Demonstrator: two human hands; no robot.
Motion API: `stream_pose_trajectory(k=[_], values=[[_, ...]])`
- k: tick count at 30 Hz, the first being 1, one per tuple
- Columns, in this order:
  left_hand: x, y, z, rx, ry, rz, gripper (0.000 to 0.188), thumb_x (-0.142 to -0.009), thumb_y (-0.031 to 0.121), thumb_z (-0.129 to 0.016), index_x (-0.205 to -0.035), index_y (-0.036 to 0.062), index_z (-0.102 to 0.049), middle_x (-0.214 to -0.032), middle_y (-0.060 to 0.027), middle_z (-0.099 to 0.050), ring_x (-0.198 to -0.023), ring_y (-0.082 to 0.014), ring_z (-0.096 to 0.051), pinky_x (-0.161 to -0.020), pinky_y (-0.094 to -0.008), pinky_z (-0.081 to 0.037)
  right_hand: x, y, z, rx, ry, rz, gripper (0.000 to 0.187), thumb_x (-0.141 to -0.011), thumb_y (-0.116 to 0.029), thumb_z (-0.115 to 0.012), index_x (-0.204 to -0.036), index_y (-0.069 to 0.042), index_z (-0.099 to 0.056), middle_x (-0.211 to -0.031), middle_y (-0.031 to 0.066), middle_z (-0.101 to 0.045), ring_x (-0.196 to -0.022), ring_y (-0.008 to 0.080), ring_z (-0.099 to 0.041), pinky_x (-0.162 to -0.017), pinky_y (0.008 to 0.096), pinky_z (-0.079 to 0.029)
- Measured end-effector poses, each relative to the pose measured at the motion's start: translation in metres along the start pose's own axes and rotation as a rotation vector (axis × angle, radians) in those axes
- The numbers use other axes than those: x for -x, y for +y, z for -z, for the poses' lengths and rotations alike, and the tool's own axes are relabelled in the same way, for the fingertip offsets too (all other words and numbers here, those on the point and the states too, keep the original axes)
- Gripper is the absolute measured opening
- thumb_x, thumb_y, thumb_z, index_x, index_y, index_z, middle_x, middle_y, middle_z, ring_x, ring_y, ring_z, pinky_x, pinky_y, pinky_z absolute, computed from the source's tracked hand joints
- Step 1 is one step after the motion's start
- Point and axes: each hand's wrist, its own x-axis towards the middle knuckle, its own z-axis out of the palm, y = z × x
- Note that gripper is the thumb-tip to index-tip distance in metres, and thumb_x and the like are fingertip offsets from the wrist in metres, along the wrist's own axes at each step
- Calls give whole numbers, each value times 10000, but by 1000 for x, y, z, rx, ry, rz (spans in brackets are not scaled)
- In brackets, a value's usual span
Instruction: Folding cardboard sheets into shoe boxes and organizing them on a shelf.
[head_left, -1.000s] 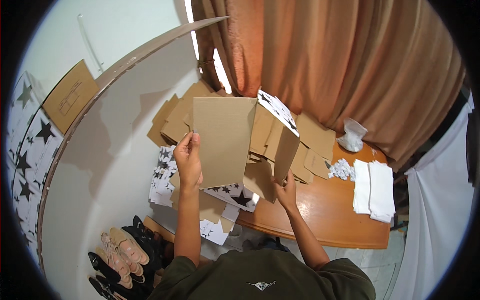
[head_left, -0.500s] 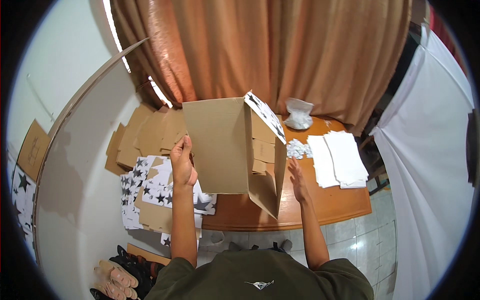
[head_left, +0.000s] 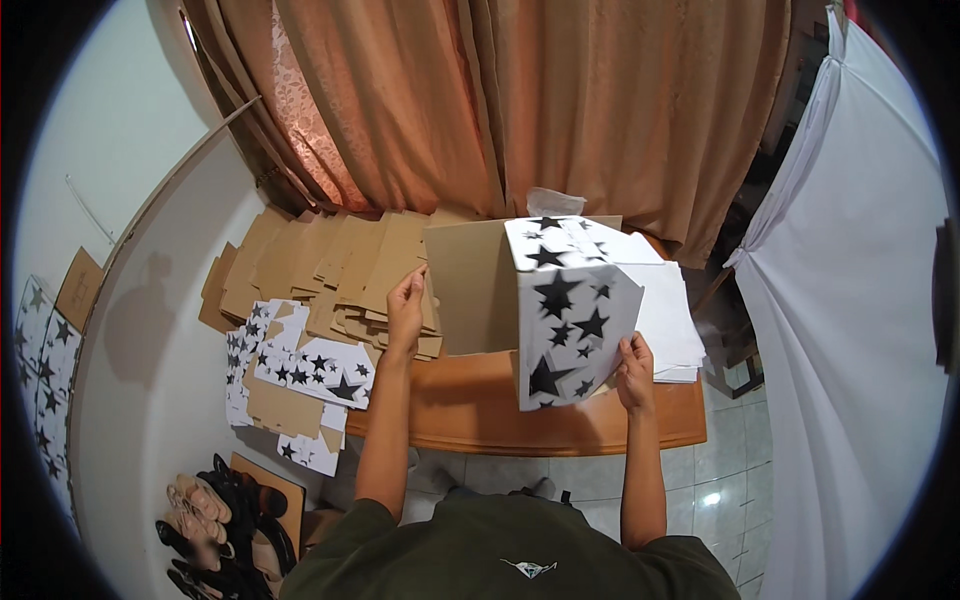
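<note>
A partly folded cardboard box [head_left: 475, 290] is held up above the wooden table [head_left: 465, 405]. One panel shows plain brown; the panels at its right are white with black and grey stars. My left hand [head_left: 405, 312] pinches the box's left edge between thumb and fingers. At the lower right edge of the starred panel, my right hand [head_left: 634, 372] grips with its thumb on the printed face. Part of the table behind the box is hidden.
Flattened brown cardboard pieces [head_left: 285, 255] lie at the far left, with star-printed pieces [head_left: 310, 365] nearer. White sheets [head_left: 672, 320] and a plastic bag [head_left: 556, 203] are behind the box. Shoes [head_left: 225, 525] stand at lower left; a white cloth [head_left: 850, 300] hangs right.
The box has turned, bringing its starred side into view. My right hand, apart from the box before, now grips that side. My left hand has moved right, still on the left edge.
</note>
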Motion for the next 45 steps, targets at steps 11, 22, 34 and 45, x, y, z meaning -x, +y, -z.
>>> stream_pose_trajectory(k=[11, 22, 34, 45], values=[[64, 66, -97, -642, 55, -399, 597, -1024, 472, -541, -1457, 64, -483, -1521, -198, -438, -1435, -368, -386, -1187, -516, -191, -33, -66, -40, 936, -28, 586, 129, -955, -139, -663, -1043, -45, -649, -971, 87, -627, -967, 283, -572, -922, 396, -385], [49, 53, -52, -338, -322, -46, 489, -1017, 327, -621, -1367, -10, -569, -1209, -153, -697, -1094, -212, -632, -968, -345, -481, -57, -66, -91, 1264, -398, 665, 164, -919, -154, -708, -1071, -105, -668, -984, 37, -584, -1029, 244, -519, -984, 448, -288], [44, 33, -34, -230, 120, -196, 304, -1055, 246, -591, -1143, -31, -680, -695, 27, -431, -669, -80, -367, -570, -270, -331, -61, -26, -111, 1140, 360, 565, 665, -921, -394, -718, -1409, -15, -474, -1378, 221, -469, -1302, 410, -399, -1113, 521, -302], [50, 26, 4, -102, -163, -386, 280, -1036, 201, -595, -1207, 0, -689, -1073, -132, -760, -1035, -218, -718, -1002, -391, -516, -107, 17, -67, 346, 269, -428, 1283, -702, -949, -516, -1644, -232, -22, -1665, 293, 17, -1455, 586, -201, -1083, 776, -179]])
